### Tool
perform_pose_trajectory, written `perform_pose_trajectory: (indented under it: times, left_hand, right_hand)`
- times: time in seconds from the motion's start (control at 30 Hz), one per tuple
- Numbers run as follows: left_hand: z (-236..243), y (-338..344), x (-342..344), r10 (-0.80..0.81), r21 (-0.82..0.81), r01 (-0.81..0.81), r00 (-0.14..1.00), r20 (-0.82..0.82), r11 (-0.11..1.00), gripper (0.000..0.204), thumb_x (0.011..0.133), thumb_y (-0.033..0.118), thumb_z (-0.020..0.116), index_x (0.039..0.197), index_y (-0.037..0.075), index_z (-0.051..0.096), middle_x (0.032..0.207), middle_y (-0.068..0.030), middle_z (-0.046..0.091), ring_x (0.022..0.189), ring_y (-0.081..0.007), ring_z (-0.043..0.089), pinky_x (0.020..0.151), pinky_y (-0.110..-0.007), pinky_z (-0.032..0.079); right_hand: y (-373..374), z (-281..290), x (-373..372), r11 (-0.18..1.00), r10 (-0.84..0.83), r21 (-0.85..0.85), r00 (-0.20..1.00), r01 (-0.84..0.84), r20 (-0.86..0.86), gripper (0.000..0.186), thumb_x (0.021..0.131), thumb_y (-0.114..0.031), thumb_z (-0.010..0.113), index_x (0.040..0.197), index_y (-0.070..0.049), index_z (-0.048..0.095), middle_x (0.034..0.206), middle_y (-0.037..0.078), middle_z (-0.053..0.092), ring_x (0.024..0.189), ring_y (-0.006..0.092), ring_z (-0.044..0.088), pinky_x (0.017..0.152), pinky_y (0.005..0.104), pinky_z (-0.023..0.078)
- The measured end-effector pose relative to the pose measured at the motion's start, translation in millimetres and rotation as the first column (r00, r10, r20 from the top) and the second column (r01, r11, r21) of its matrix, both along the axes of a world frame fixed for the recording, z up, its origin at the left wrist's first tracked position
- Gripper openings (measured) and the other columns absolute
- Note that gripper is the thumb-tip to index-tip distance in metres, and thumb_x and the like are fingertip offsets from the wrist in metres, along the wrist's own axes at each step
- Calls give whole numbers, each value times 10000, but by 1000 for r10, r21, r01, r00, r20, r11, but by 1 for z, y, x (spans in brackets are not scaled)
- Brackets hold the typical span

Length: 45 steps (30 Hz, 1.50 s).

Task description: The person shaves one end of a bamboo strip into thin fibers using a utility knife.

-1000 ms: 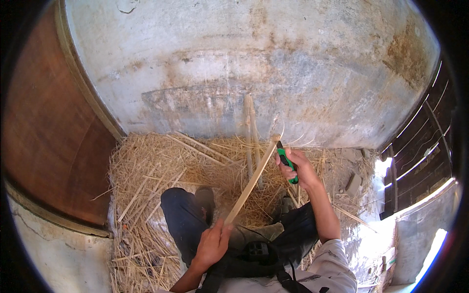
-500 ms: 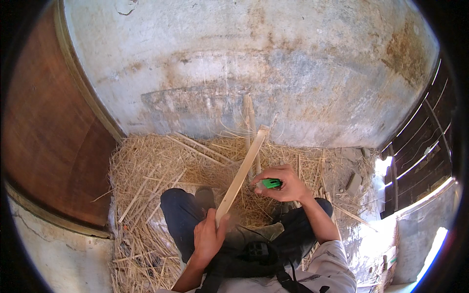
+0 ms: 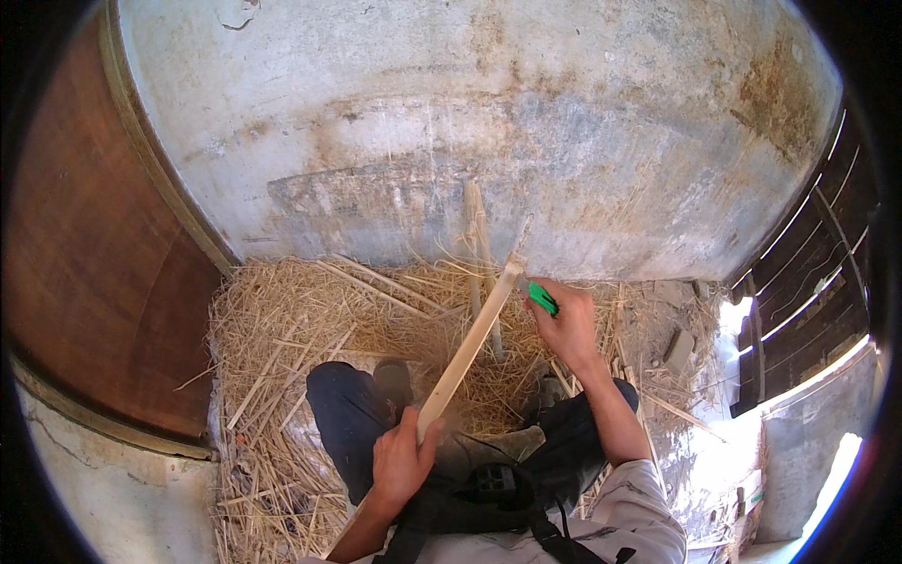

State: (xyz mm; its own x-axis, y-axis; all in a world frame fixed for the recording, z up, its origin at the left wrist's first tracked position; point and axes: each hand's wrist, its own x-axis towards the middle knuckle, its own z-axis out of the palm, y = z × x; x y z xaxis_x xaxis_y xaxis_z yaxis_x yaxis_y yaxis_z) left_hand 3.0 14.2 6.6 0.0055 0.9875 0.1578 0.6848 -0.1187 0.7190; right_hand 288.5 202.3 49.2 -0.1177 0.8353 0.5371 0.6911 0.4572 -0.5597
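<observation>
My left hand grips the lower end of a flat, pale bamboo strip, which slants up and to the right in front of me. Closed around a green utility knife, my right hand is beside the strip's upper end. The knife's short tip lies against or very near the strip's right edge; I cannot tell if it cuts in. Behind the strip, a bamboo piece leans on the wall, with thin curled fibres around it.
Straw-like shavings and split strips cover the floor around my legs. A stained plaster wall rises ahead, with a brown wooden panel at left. To the right are a brick-like block and dark slatted boards.
My right hand has moved up and away from me with the knife, from beside the strip's middle to its upper end. My left hand keeps its grip almost unmoved.
</observation>
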Motion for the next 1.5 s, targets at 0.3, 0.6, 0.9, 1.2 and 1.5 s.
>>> perform_pose_trajectory:
  times: [0.3, 0.6, 0.9, 1.2, 1.5]
  left_hand:
    - [17, 2, -16, -73, -168, 121, 961, 267, 978, 282, 1126, 295, 694, 1112, 17, 653, 734, -164, 657, 613, -248, 667, 591, -389, 494]
    - [14, 8, -25, -105, -143, 146, 960, 260, 979, 220, 1097, 211, 718, 1061, 11, 636, 757, -210, 644, 640, -401, 663, 589, -425, 497]
    - [-4, 8, -42, 5, -410, 414, 699, 715, 812, 266, 1160, 305, 656, 1037, 71, 680, 811, 86, 541, 710, -37, 480, 607, -271, 403]
    - [4, 9, -84, -141, -204, 216, 934, 328, 955, 270, 1134, 302, 698, 972, 90, 659, 759, 77, 539, 649, -38, 484, 558, -256, 379]
    - [17, 15, -76, 201, -22, -202, 944, 262, 979, 269, 1121, 278, 715, 1059, 19, 674, 741, 20, 489, 665, -108, 402, 579, -319, 369]
  right_hand:
    - [10, 12, 34, 837, 77, -362, 744, -410, -664, 191, 1064, -196, 707, 1106, -58, 832, 707, -69, 538, 620, 60, 418, 574, 277, 315]
    - [12, 17, 40, 821, 91, -391, 770, -417, -632, 240, 1058, -277, 746, 1113, -48, 792, 859, 8, 760, 613, 46, 413, 567, 270, 342]
    - [11, 19, 47, 774, 112, -373, 690, -512, -716, 229, 1062, -258, 777, 966, -50, 777, 864, 9, 740, 631, 34, 463, 564, 256, 343]
    - [23, 24, 85, 976, 46, -176, 915, -126, -400, 122, 1009, -121, 816, 1043, -6, 836, 942, 42, 810, 856, 108, 690, 781, 311, 542]
    - [14, 36, 72, 989, -139, -5, 917, 148, -373, 215, 1031, -153, 774, 1208, -30, 784, 1003, 40, 792, 885, 132, 691, 816, 314, 531]
